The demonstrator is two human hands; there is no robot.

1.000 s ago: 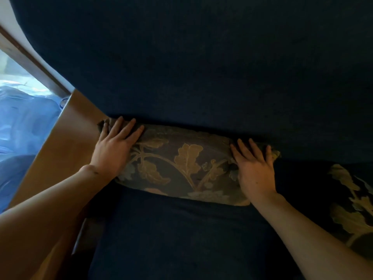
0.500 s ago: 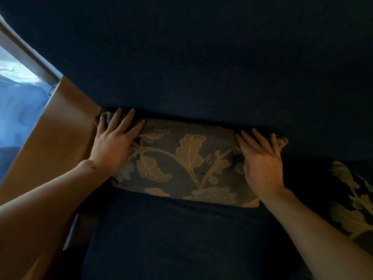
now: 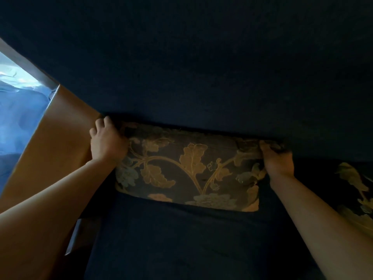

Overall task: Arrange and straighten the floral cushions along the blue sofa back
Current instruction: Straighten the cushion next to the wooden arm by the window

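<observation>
One camera only, worn on my head, looking forward and down along my forearms. It sits close to the sofa back (image 3: 201, 67), which fills most of the frame. No second view shares the scene.

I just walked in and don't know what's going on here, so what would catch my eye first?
A floral cushion with gold leaves lies mid-frame against the dark blue sofa back. The left hand and right hand each grip an upper corner of it. A second floral cushion peeks in at the right edge, and a brown armrest stands out at left.
</observation>
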